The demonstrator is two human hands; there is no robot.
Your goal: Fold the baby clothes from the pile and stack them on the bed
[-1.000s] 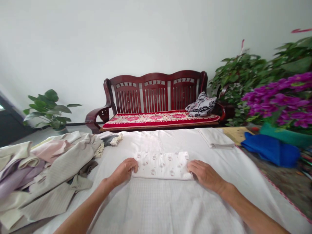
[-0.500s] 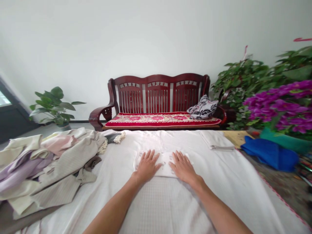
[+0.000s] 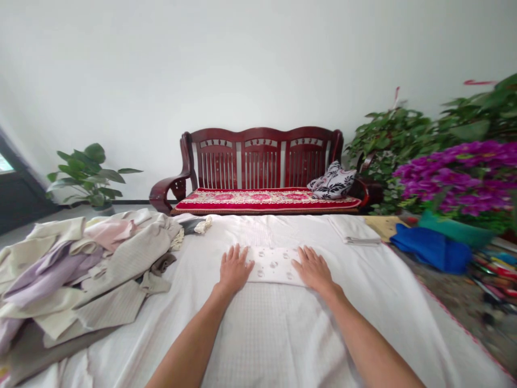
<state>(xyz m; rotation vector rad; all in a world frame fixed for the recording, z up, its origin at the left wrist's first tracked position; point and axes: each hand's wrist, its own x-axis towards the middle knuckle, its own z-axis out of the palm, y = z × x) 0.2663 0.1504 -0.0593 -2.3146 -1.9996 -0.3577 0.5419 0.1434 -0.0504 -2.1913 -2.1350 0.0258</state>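
Well, my left hand [image 3: 234, 270] and right hand [image 3: 315, 270] lie flat with fingers spread, gripping nothing, over the two ends of the printed cloth [image 3: 273, 265]. If I pressed unevenly, its folded layers could slide askew; the wrinkled white sheet [image 3: 266, 328] beneath it might also ruck up and drag it crooked. Left of the printed cloth sprawls a clothes heap [image 3: 121, 269]; beyond it to the right lies a folded white cloth [image 3: 356, 230]. Farther beyond it stands a wooden settee [image 3: 260, 155] bearing a cushion [image 3: 333, 181].
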